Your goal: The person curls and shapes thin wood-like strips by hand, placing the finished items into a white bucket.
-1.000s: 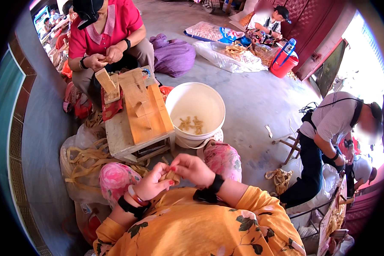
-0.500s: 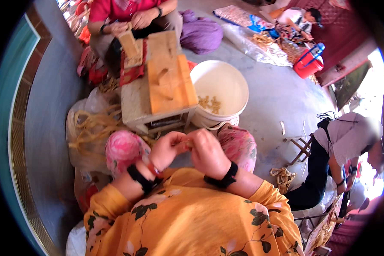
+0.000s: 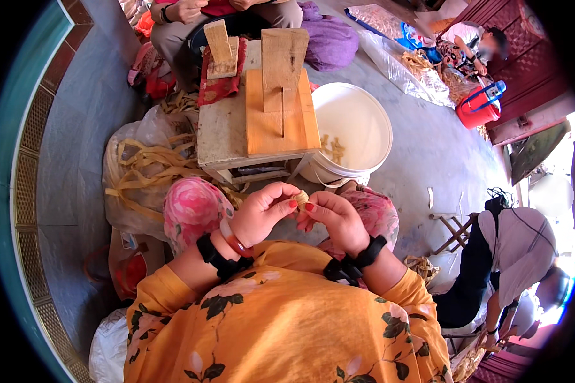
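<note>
Since half a second ago, the knuckles have turned aside, so the small roll (image 3: 303,198), barely visible then, now shows between the fingertips. It is held over the lap, short of the near edge of the worktop (image 3: 227,137), in good view of the wearer. The left hand (image 3: 262,214) has thumb and forefinger closed to a narrow pinch on one side of it; the right hand (image 3: 340,222) grips the other side with thumb and forefinger, its remaining fingers curled under. Pinching from both sides probably keeps the roll from springing loose.

A board (image 3: 260,137) lies along the worktop's right edge, reaching its near right corner, perhaps to be handy from this seat. Just beyond that edge stands a bucket (image 3: 374,124) with small pieces (image 3: 333,148) in it, its mouth seemingly within reach. Bands (image 3: 150,156) trail over a bag (image 3: 124,214) off the worktop's near left corner, likely convenient for the left side.
</note>
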### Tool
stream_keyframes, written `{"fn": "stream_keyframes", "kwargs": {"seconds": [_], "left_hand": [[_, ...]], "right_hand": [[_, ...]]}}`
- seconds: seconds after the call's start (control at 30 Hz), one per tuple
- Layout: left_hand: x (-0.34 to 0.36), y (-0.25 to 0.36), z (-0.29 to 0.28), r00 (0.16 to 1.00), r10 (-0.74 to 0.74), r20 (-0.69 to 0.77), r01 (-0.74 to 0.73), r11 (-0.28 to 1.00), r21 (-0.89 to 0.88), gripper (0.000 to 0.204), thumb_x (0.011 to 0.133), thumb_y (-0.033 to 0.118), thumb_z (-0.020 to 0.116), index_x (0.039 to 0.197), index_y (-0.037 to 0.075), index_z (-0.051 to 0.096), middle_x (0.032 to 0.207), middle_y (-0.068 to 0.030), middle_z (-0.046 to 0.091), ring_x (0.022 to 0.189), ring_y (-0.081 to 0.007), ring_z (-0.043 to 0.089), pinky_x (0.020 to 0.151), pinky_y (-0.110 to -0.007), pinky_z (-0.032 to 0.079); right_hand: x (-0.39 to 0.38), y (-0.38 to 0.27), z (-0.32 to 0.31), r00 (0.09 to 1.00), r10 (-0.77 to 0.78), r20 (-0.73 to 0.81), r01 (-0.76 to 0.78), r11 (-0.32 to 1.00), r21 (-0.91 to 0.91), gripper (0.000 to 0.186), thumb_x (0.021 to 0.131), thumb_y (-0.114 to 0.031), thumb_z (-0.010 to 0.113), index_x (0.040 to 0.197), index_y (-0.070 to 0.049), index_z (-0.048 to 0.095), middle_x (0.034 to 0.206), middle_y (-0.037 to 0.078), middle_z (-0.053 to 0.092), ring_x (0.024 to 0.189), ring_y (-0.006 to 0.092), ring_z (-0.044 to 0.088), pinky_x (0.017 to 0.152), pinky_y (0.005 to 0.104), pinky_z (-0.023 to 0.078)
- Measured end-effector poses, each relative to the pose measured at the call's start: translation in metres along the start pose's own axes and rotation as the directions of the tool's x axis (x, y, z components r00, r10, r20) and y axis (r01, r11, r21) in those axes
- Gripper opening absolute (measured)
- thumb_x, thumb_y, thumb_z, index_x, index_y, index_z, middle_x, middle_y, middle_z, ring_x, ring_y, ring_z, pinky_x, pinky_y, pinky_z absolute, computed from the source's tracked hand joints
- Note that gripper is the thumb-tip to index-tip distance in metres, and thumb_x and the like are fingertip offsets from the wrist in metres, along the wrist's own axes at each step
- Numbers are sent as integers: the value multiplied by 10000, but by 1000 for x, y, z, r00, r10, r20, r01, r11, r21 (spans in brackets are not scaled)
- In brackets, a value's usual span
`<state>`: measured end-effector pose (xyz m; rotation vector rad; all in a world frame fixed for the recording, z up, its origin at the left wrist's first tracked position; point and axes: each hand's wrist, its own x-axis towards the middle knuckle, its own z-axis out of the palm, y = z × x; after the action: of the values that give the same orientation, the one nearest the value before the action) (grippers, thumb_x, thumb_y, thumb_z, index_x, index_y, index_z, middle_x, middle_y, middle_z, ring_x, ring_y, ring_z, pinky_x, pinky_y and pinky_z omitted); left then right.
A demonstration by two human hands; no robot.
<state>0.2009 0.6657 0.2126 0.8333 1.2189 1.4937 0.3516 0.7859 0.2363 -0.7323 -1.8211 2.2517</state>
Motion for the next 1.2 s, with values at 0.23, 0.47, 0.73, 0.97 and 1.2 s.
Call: {"fn": "stream_keyframes", "kwargs": {"seconds": [0.23,0.47,0.73,0.97,1.2], "left_hand": [[6,29,-18,986,118,-114,-55,891,450,160,987,159,506,989,20,584,770,-23,592,669,-73,502,629,-239,443],[12,34,-24,942,281,-181,-107,767,633,87,957,131,526,982,51,552,810,-141,626,726,-318,640,618,-344,484],[35,39,-30,963,250,-102,-181,877,444,131,965,156,537,969,25,547,745,-55,617,666,-154,604,621,-284,481],[48,46,-85,984,-167,68,148,963,225,188,993,200,493,911,40,549,680,30,501,602,-41,453,552,-192,392],[84,40,-77,961,177,-211,21,717,697,122,941,142,539,887,36,567,673,-78,586,595,-190,571,561,-300,441]], "right_hand": [[11,-34,10,920,-322,223,391,724,-568,204,923,-130,577,765,-5,545,682,149,526,635,322,530,586,396,433],[29,-41,-1,873,-470,127,437,640,-632,81,872,-84,612,849,-18,572,763,140,579,689,328,571,609,386,464],[49,-56,5,829,-459,320,550,564,-616,189,731,7,668,849,-49,532,709,112,572,662,329,584,580,399,465],[76,-50,-14,835,-531,142,469,555,-687,157,769,34,635,881,-42,556,755,114,592,711,308,614,625,356,496],[127,-35,-21,790,-613,0,332,427,-841,121,786,-38,647,891,-54,589,849,129,611,766,324,609,670,398,503]]}}
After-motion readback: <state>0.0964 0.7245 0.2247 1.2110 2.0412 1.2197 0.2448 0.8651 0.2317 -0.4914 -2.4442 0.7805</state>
